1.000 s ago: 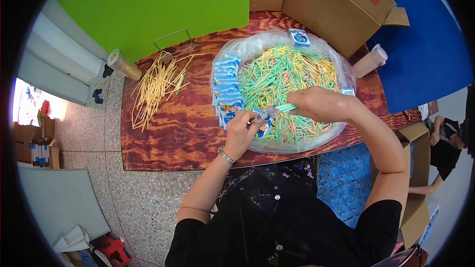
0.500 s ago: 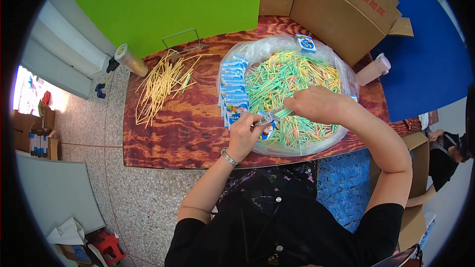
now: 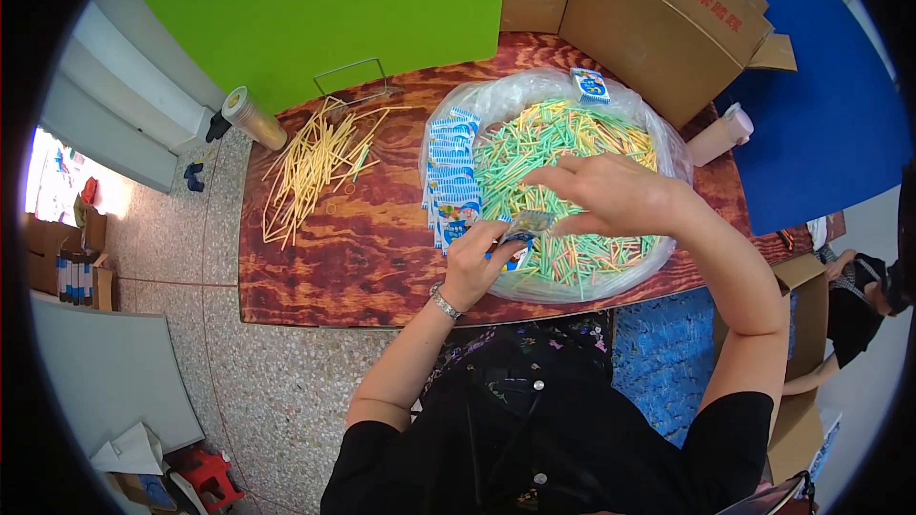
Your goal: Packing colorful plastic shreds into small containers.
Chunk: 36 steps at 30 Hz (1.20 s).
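My left hand [image 3: 472, 259] is closed on a small printed packet [image 3: 530, 224] and holds its mouth upward. Just to the right, my right hand [image 3: 620, 195] hovers above a heap of short green, yellow and pink sticks [image 3: 534, 145], thumb and fingers apart and nothing visible in them. The heap lies in a spread clear plastic bag [image 3: 676, 148]. Along the bag's left side overlaps a row of blue and white packets [image 3: 452, 172]. Another blue packet [image 3: 591, 86] rests on the bag's far rim. What is inside the held packet is too small to make out.
Long pale yellow sticks [image 3: 320, 157] lie loose on the table's left part, near a wire stand [image 3: 353, 78] and a clear cylinder [image 3: 253, 119]. Cardboard boxes [image 3: 658, 24] stand behind the bag; a pink bottle [image 3: 720, 136] is at right. Another person [image 3: 849, 310] sits far right.
My right hand has let go of the green sticks it was holding at the packet's mouth, and its fingers have spread. The packet in my left hand shows its open end more.
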{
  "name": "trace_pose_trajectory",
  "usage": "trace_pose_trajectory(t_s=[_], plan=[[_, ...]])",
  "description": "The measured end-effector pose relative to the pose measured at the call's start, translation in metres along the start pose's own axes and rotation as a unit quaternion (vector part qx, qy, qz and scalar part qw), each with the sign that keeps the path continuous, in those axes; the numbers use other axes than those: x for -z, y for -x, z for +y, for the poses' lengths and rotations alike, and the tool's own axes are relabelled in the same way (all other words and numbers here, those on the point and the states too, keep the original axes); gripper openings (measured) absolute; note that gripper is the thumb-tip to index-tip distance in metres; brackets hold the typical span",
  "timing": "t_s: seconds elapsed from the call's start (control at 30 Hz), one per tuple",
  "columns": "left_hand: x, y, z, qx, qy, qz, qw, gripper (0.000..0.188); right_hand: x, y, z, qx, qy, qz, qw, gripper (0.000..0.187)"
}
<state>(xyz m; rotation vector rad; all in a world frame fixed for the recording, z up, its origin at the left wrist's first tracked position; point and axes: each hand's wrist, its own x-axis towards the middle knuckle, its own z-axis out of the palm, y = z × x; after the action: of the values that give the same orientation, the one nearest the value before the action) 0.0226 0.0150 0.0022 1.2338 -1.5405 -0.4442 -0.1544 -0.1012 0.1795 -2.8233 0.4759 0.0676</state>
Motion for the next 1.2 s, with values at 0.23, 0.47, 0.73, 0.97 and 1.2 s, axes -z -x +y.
trace_pose_trajectory(t_s=[0.23, 0.47, 0.73, 0.97, 1.2], plan=[[0.010, 0.003, -0.006, -0.126, 0.007, 0.026, 0.992, 0.031, -0.049, 0.029, 0.031, -0.052, -0.111, 0.043, 0.992, 0.043], [0.017, 0.017, -0.011, -0.129, -0.009, 0.032, 0.991, 0.036, -0.080, 0.006, -0.012, 0.051, -0.221, 0.125, 0.966, 0.053], [0.045, 0.049, -0.025, -0.039, -0.060, 0.023, 0.997, 0.028, -0.137, -0.031, -0.010, 0.088, -0.234, 0.213, 0.945, 0.027], [0.044, 0.053, -0.035, 0.007, -0.173, 0.064, 0.983, 0.028, -0.196, -0.083, 0.012, -0.060, -0.212, 0.202, 0.954, 0.024], [0.034, 0.040, -0.059, -0.024, -0.232, -0.075, 0.969, 0.024, -0.175, -0.046, 0.017, -0.202, -0.032, 0.137, 0.969, 0.033]])
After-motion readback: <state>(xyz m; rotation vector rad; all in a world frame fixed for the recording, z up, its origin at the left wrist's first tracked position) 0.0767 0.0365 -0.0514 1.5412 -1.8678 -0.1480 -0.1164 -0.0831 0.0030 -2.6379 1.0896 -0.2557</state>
